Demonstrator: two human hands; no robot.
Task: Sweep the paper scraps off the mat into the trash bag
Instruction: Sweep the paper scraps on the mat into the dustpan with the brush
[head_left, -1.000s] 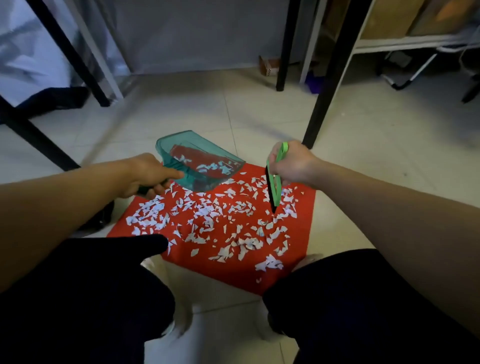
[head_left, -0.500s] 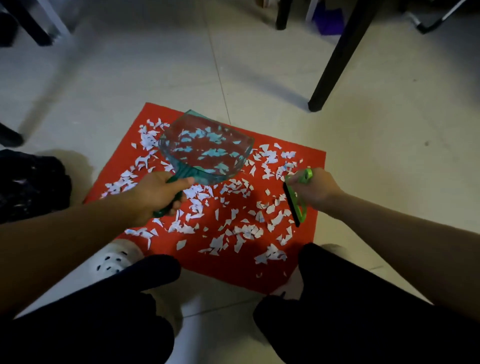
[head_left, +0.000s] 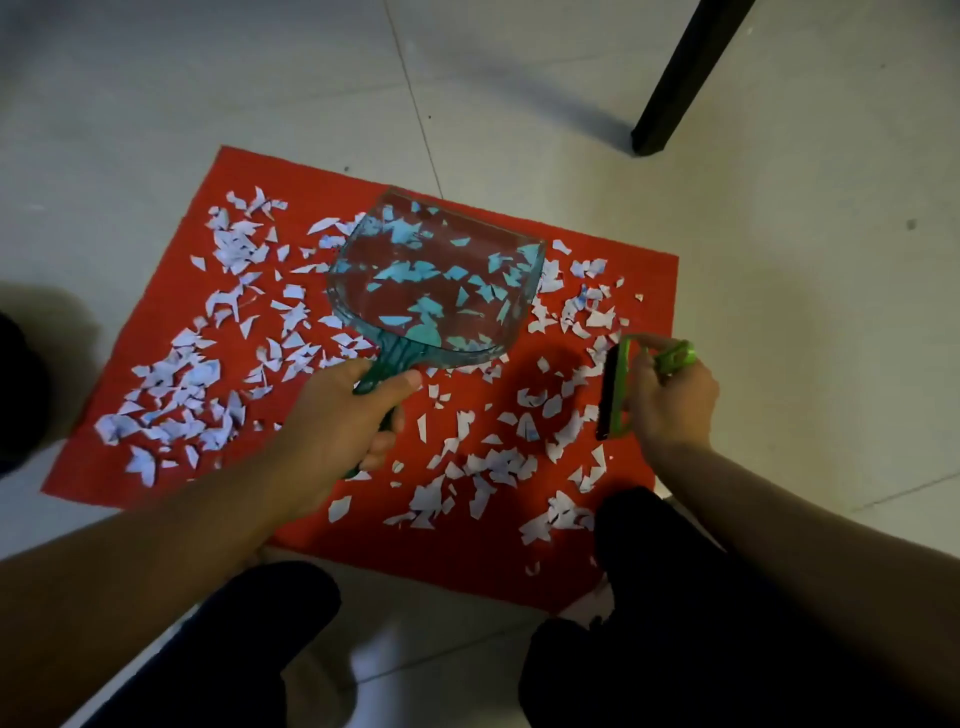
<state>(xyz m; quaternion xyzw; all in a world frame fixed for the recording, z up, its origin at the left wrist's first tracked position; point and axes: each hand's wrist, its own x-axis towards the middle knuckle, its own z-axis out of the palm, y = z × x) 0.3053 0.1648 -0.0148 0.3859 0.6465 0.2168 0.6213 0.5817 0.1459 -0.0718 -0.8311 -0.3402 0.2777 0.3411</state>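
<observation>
We read no writing anywhere. Our left hand (head_left: 337, 421) grips one teal dustpan (head_left: 436, 280); our right hand (head_left: 670, 395) grips one green brush (head_left: 615, 389) over countless paper scraps (head_left: 176, 395) on one red mat (head_left: 467, 561).

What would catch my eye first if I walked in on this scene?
The bright red mat on the pale floor, littered with white paper scraps. Over its middle the left hand holds a clear teal dustpan, and at the right edge the right hand holds a small green brush.
</observation>
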